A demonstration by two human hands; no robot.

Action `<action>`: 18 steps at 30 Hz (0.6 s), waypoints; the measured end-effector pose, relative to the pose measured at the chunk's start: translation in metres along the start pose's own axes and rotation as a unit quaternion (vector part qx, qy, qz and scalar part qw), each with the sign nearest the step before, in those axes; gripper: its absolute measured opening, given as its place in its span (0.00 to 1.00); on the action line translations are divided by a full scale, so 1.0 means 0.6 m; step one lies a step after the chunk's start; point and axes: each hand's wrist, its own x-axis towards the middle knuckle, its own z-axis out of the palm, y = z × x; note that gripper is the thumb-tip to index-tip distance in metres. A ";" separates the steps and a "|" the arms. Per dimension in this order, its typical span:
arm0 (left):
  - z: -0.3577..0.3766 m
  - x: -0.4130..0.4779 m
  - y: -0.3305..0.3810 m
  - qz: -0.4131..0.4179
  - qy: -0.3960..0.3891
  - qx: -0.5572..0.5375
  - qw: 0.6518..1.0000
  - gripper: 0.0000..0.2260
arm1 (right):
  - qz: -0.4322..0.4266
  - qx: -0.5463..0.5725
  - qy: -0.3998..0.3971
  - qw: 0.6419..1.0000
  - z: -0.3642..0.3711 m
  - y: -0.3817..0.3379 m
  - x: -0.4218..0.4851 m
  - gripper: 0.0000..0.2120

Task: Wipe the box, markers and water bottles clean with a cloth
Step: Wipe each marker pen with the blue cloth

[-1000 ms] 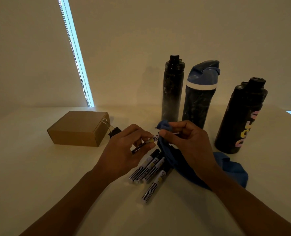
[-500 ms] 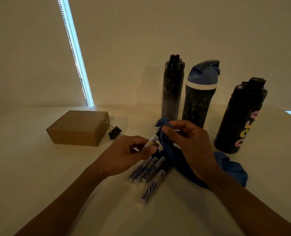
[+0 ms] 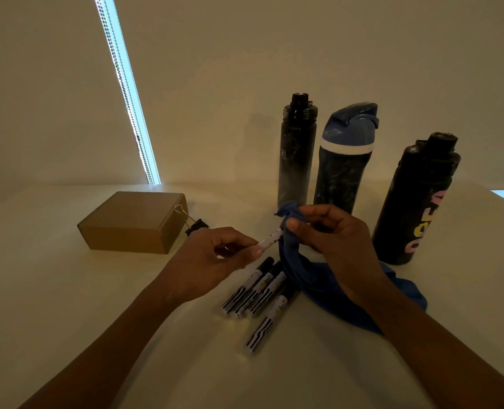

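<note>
From the head view, the cardboard box (image 3: 132,222) sits closed on the pale table (image 3: 52,290), so nothing of its inside shows, and a black binder clip (image 3: 197,226) lies touching its right side. Well to the right of the box stand three water bottles, all upright and capped: a slim black bottle (image 3: 297,152), a blue-lidded bottle (image 3: 345,160) just beside it, and farther right a black bottle with coloured lettering (image 3: 416,202). Their contents cannot be told.

Now the hands, both out in front of the box's right end. The left hand (image 3: 215,261) pinches one white marker (image 3: 270,240) by its lower end, tilting it up and to the right. The right hand (image 3: 333,237) grips a bunched part of the blue cloth (image 3: 312,278) between thumb and fingers, wrapped over the marker's upper end. The rest of the cloth trails down onto the table beneath the right wrist. Below the hands, four more markers (image 3: 259,290) lie on the table, three side by side and one nearer the viewer, touching the cloth's edge.
</note>
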 end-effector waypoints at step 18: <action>0.013 0.000 -0.003 0.109 0.106 0.070 0.986 0.07 | -0.030 -0.017 0.033 0.999 0.000 -0.004 0.001 0.07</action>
